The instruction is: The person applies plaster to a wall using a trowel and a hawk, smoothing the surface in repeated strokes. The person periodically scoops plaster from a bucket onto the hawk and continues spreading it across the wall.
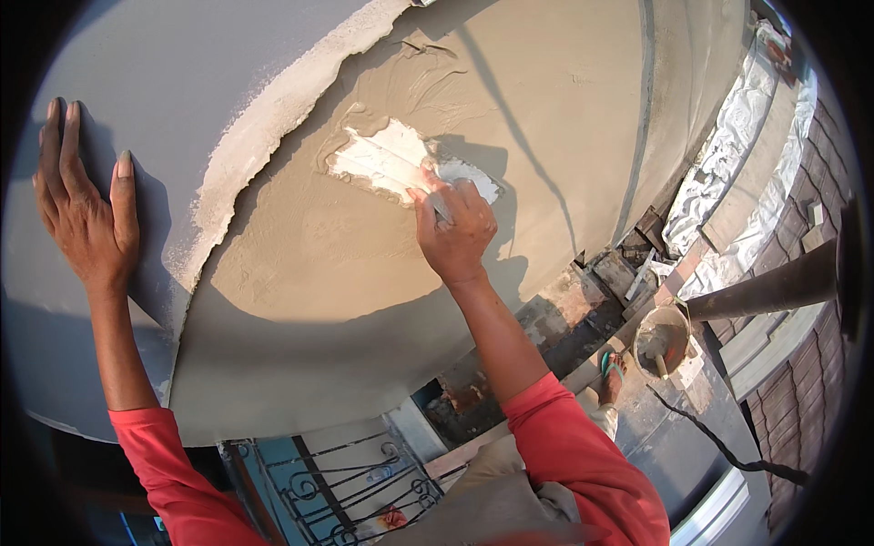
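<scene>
My left hand (86,214) rests with fingers spread on the smooth grey wall surface (191,82) at the far left. A rough, pale broken edge (259,127) divides that surface from a wide area of wet-looking, grey-brown plaster (309,241). Against this plaster, near the middle, lies a plastering trowel (381,156), its blade bright in the sun and smeared along its edges. My right hand (458,227) is closed round its handle, which the fingers mostly hide. Ridges and a small dark mark show in the plaster above the trowel.
A bucket (663,320) with mortar and a tool in it stands at lower right, close to my sandalled foot (614,375). A dark pole (765,289), roof tiles (801,391), crumpled silvery sheeting (728,136) and a black cable-like strip (719,441) lie right. Below is a curled metal railing (341,491).
</scene>
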Tool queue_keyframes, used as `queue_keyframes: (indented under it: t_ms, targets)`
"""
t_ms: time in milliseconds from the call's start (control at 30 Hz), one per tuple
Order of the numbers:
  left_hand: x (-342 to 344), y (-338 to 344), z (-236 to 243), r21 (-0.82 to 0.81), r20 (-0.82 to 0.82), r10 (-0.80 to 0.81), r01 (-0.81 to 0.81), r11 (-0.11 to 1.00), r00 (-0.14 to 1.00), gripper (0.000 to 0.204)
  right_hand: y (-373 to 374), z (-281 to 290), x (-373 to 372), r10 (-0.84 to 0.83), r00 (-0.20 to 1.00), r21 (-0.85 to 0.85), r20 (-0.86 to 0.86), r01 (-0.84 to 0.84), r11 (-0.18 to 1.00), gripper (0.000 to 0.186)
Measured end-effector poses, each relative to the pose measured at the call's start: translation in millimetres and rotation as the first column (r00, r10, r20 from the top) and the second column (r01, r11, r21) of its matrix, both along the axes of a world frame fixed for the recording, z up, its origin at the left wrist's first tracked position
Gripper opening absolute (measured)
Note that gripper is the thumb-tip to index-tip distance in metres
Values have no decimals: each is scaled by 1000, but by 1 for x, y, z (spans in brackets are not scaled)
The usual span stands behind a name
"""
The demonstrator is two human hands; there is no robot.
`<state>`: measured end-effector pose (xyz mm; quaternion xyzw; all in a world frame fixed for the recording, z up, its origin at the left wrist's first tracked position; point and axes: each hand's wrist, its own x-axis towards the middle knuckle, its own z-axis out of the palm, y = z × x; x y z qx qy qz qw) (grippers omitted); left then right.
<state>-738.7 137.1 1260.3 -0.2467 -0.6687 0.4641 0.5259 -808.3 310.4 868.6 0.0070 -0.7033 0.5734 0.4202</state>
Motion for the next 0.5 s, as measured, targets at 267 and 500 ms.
queue_keyframes:
  t_ms: [267, 500]
  targets:
    - [4, -7, 6, 10, 25, 93, -93, 996, 995, 66, 100, 23, -97, -152, 986, -225, 71, 165, 960, 34]
    - [14, -37, 15, 51, 37, 229, -231, 972, 973, 65, 194, -10, -178, -171, 959, -336, 227, 242, 910, 40]
